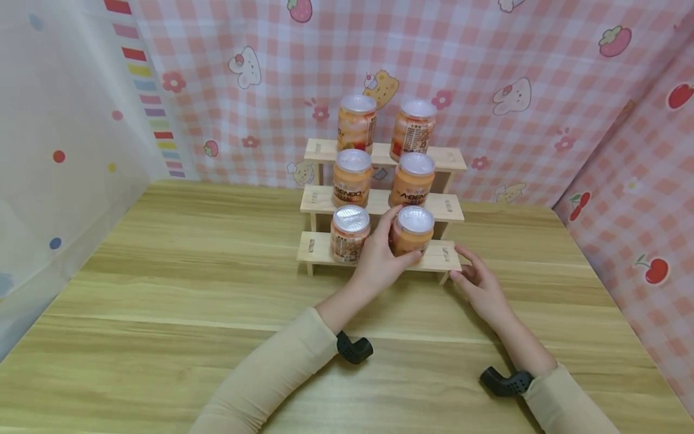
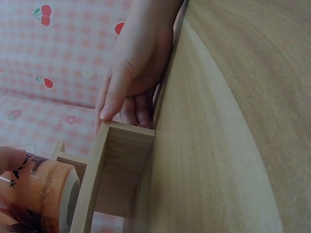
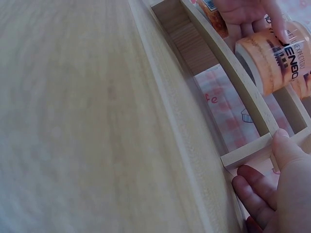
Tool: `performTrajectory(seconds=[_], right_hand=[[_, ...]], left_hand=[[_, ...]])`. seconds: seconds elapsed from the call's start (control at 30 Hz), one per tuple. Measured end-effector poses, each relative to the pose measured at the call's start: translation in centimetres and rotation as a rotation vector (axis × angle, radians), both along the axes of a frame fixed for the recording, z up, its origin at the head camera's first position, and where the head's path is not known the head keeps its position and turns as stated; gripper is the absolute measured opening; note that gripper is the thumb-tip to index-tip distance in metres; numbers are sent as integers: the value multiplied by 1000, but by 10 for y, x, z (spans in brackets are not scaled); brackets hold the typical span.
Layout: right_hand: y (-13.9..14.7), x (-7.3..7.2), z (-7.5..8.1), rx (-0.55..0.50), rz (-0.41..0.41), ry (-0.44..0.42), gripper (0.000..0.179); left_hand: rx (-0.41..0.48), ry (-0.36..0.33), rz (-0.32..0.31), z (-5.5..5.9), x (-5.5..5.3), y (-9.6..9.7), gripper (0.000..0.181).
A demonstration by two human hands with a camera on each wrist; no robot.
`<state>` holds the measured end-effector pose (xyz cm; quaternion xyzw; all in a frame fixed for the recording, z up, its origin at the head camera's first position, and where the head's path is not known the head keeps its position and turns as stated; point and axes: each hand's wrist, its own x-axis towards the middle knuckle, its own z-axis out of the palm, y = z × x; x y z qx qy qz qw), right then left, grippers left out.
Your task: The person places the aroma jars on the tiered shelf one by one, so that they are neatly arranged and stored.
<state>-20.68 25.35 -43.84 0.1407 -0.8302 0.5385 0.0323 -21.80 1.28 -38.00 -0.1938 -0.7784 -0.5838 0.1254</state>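
Note:
My left hand [image 1: 379, 256] grips an orange-labelled can [image 1: 414, 226] with a silver lid, at the right of the lowest step of a wooden three-step display rack [image 1: 320, 250]. In the right wrist view this can [image 3: 272, 58] stands just over the plank, with the thumb across its label. At the rack's right end, my right hand [image 1: 482, 292] holds the lowest step's corner. The right wrist view shows its thumb [image 3: 286, 145] on the plank's end and the other fingers curled beside the leg. Another can [image 1: 349, 235] stands left of my left hand.
Two cans, one left [image 1: 352, 181] and one right [image 1: 414, 178], stand on the middle step. The top step bears two more, a left can [image 1: 356, 123] and a right can [image 1: 413, 129]. Behind the wood-grain table [image 1: 190, 289] hangs a pink checked curtain [image 1: 303, 66].

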Motion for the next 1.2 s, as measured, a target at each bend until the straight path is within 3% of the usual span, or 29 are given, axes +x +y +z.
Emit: performTrajectory(seconds=[0.77, 1.2], right_hand=[[0, -2, 0, 2, 2, 20, 55], [0, 0, 0, 1, 0, 8, 55]], left_hand=[[-5, 19, -2, -9, -7, 1, 86], [-13, -34, -12, -7, -6, 0, 89]])
